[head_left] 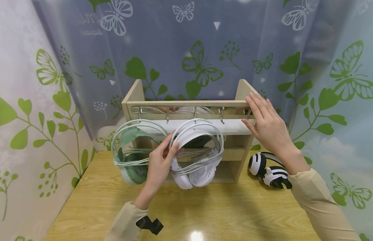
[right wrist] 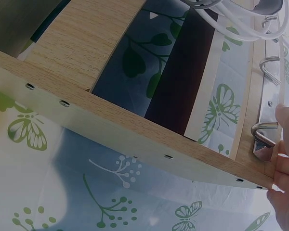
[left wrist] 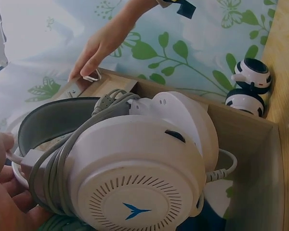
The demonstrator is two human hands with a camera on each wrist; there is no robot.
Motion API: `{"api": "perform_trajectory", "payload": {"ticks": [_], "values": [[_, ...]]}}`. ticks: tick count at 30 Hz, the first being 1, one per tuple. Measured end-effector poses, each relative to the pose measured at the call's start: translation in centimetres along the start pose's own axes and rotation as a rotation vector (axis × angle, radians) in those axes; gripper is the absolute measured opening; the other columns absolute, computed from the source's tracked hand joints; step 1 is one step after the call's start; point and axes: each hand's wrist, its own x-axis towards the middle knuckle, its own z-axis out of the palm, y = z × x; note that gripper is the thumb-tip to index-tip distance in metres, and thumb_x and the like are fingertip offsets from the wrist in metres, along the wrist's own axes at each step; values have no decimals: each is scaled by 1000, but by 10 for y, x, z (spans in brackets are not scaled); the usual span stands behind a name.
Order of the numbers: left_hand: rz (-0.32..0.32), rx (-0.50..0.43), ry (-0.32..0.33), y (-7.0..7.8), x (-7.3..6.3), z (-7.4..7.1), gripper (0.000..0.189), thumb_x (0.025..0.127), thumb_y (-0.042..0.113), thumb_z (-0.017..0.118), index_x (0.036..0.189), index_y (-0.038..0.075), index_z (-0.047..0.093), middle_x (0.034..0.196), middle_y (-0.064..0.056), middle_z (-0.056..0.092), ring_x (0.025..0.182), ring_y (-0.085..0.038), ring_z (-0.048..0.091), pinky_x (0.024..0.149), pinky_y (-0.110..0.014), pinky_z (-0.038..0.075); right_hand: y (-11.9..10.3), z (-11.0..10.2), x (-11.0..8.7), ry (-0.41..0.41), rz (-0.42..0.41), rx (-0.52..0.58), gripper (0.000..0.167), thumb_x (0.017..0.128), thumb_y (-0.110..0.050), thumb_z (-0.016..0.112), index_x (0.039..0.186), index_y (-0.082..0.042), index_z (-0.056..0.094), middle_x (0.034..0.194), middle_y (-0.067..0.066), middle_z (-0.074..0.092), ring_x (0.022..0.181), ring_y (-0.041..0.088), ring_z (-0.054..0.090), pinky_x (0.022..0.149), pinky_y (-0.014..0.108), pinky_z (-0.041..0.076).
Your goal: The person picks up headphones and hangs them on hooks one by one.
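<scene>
White headphones (head_left: 201,167) with a coiled grey-white cable hang at the middle hook of a wooden shelf unit (head_left: 189,103). My left hand (head_left: 160,162) pinches the left side of their headband between thumb and fingers. In the left wrist view the white ear cup (left wrist: 135,178) with a blue mark fills the centre, partly hiding the shelf. Green headphones (head_left: 135,167), also with a bundled cable, hang at the leftmost hook, just left of that hand. My right hand (head_left: 269,129) rests with straight fingers on the unit's top right corner, by the rightmost hook (right wrist: 265,134).
Black-and-white headphones (head_left: 272,172) lie on the wooden table (head_left: 204,207), right of the unit. Metal hooks (head_left: 223,115) line the upper rail. Behind stands a curtain (head_left: 162,40) printed with butterflies and leaves.
</scene>
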Motion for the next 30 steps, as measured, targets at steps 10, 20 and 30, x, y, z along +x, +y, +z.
{"api": "perform_trajectory", "payload": {"ticks": [10,20,30], "values": [[50,230,57,0,0,-5,45,99,20,68,143,16,60,78,-9,70,60,-8,50,52,-17,40,0,0,-1,-5,3,-3,72,108,-54,32,155,1,37,160,19,36,149,35,32,126,45,17],[118,205,171,-5,-2,-6,43,89,20,80,131,19,71,99,-5,78,82,-16,73,67,-17,58,0,0,0,-6,2,3,72,108,-53,32,155,1,36,161,19,35,150,35,31,126,45,17],[184,193,220,-2,-6,-10,35,88,22,80,123,19,75,109,0,75,93,-17,73,73,-26,62,0,0,0,0,3,3,71,108,-53,32,155,1,37,160,19,36,149,35,32,126,46,18]]}}
